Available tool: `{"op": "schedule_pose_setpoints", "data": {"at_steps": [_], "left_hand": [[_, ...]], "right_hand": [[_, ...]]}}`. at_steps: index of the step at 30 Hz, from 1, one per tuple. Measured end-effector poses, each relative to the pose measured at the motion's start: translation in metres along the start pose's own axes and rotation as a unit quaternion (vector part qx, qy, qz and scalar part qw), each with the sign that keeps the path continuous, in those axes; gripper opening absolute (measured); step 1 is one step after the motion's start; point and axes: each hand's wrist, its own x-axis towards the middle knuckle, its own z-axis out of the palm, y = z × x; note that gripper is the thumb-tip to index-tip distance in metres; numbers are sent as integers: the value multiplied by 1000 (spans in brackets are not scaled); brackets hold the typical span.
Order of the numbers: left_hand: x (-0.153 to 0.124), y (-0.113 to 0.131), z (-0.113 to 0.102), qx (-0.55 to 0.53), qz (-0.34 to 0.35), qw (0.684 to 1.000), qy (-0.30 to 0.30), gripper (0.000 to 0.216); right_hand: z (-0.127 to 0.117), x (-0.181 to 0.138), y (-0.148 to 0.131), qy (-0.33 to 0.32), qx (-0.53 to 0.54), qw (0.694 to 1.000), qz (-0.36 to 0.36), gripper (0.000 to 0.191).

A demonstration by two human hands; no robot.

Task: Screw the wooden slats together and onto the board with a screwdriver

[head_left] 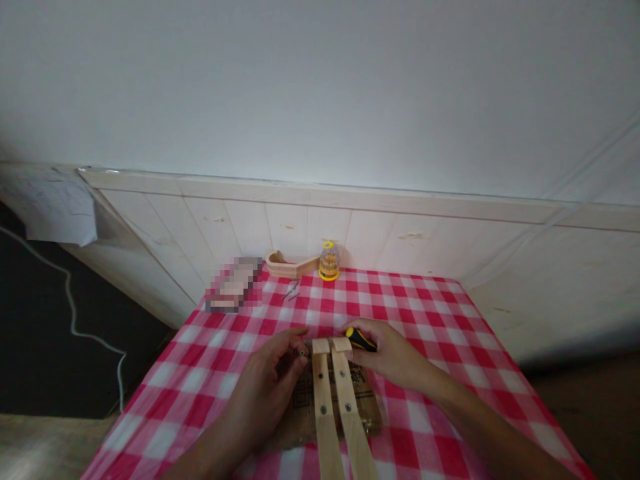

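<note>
Two wooden strips are lying over a brown package; the left hand is pinching a small round part, the right hand grasping a yellow-and-black handle.

Free tablecloth between strips and bottle

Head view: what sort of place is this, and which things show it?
Perhaps a room at home serving as a workspace: white panelling, a checked tablecloth and two wooden strips with screws suggest it.
</note>
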Motion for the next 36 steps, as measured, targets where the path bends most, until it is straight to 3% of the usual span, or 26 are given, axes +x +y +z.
{"op": "schedule_pose_setpoints", "data": {"at_steps": [4, 11, 24, 36], "left_hand": [[8, 2, 1, 47, 3, 998, -34, 14], [9, -6, 8, 69, 10, 998, -8, 12], [12, 2, 10, 82, -40, 996, 0, 11], [13, 1, 9, 87, -36, 995, 12, 9]], "right_hand": [[1, 2, 7, -19, 48, 999, 6, 17], [1, 3, 14, -27, 101, 994, 39, 18], [1, 2, 13, -24, 103, 993, 52, 16], [1, 3, 15, -26, 114, 992, 51, 19]]}}
